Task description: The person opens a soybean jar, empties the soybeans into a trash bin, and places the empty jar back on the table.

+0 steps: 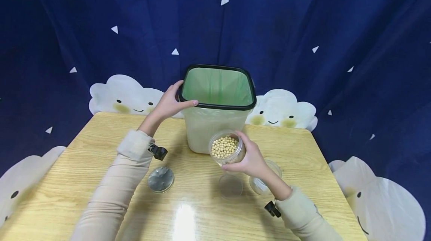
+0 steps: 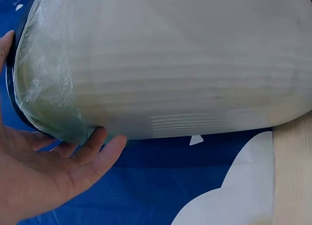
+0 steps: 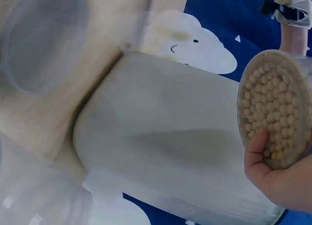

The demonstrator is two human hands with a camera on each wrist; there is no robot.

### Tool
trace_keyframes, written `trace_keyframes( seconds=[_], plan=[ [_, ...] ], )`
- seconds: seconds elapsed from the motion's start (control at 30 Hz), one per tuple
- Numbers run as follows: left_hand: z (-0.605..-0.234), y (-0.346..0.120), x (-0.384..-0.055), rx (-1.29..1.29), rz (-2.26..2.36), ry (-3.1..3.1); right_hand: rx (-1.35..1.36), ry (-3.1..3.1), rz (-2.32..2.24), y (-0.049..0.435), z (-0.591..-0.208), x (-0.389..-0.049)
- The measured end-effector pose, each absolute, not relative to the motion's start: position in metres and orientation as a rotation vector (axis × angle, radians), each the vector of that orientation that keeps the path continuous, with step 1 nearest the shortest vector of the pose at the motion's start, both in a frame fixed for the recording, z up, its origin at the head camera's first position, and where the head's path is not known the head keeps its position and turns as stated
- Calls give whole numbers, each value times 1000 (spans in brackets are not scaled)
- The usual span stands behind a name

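A pale trash can point(image 1: 215, 128) with a black rim and a green liner bag stands at the back of the table. My left hand point(image 1: 170, 100) holds its front left corner, thumb along the rim and fingers against the outer left side. In the left wrist view the fingers point(image 2: 92, 154) touch the bag's folded edge and the can's wall. My right hand point(image 1: 250, 156) grips a clear round jar point(image 1: 240, 155) of soybeans point(image 1: 224, 147), raised in front of the can and tilted toward me. In the right wrist view, a finger or thumb bends over the jar's mouth.
A silver round lid point(image 1: 161, 179) lies left on the wooden table point(image 1: 111, 147). A clear round disc point(image 1: 230, 186) lies near the middle. Another clear round container point(image 1: 266, 179) is partly behind my right forearm. A dark blue curtain point(image 1: 144, 16) hangs behind the table.
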State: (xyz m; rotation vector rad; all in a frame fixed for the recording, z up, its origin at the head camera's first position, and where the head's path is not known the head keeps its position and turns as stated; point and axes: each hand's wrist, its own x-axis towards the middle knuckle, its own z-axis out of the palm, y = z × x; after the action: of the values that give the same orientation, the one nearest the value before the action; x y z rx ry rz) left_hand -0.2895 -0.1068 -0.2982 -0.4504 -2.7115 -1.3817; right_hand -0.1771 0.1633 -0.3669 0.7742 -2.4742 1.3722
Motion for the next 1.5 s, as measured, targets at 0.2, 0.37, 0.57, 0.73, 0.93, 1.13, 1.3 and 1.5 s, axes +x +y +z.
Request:
trace_keyframes(
  seconds=[0.2, 0.37, 0.57, 0.73, 0.93, 1.13, 1.3, 1.5],
  plan=[
    [-302, -106, -290, -448, -1418, -2689, 785, -2478, 1410, 168, -346, -177],
    [-303, -106, -291, -448, -1430, -2669, 807, -2460, 1424, 173, -323, -178],
    [-304, -107, -292, -440, -1452, -2654, 798, -2392, 1539, 178, -293, -181],
    [-306, -107, -291, -432, -1477, -2645, 768, -2359, 1584, 182, -275, -187],
    [-305, -107, -289, -427, -1489, -2636, 722, -2374, 1562, 186, -260, -195],
    [-305, -107, -289, -428, -1503, -2617, 640, -2414, 1487, 193, -241, -207],
    [-305, -106, -289, -426, -1510, -2610, 564, -2433, 1435, 198, -226, -221],
    [-306, -106, -290, -425, -1509, -2606, 452, -2470, 1413, 200, -211, -237]
  ],
)
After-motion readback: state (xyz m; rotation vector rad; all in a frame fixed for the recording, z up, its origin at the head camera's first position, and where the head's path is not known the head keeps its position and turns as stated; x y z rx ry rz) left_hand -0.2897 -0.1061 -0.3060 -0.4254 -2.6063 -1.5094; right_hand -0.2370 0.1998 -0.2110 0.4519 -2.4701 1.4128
